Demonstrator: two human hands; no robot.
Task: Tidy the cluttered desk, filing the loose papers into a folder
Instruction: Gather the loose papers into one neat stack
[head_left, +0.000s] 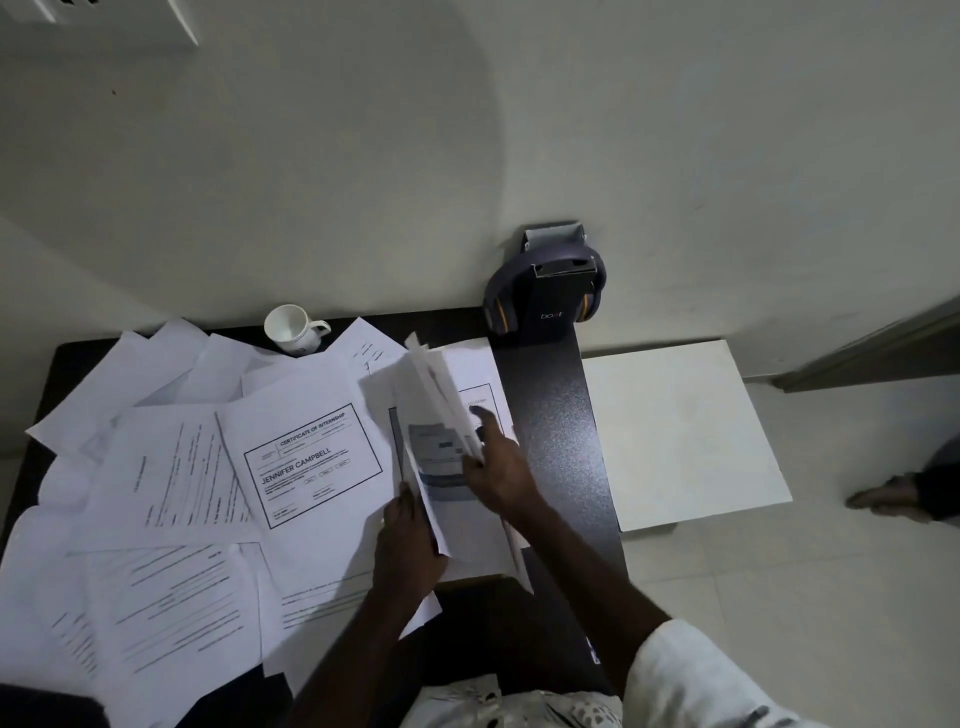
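A dark desk (550, 415) stands pushed against a pale wall (675, 130) in dim light. At its back edge a white mug (293, 330) tilts its mouth toward the camera, showing a plain white inside. At the back right corner stands a tall black box (553, 306) with its top flaps open. Headphones (498, 306) are looped around it, and what the box holds cannot be made out.

Loose papers (171, 467) cover most of the desk in overlapping layers, among them a bordered certificate (311, 462) lying face up near the middle. Several sheets overhang the left and front edges. The only bare stretch is a strip along the right edge, from the box down toward the person.

Over the right part of the desk both hands hold a sheaf (436, 457) raised off the pile. The left hand (408, 545) grips its lower edge with curled fingers. The right hand (501, 470) pinches the fanned sheets on the right, its index finger stretched out.

A white panel (680, 431) lies just beside the desk's right edge; whether it is level with the top cannot be told. A foot (883, 499) is partly cut off at the right border. The moving sheets are blurred, and whether any of them is a folder cannot be told.
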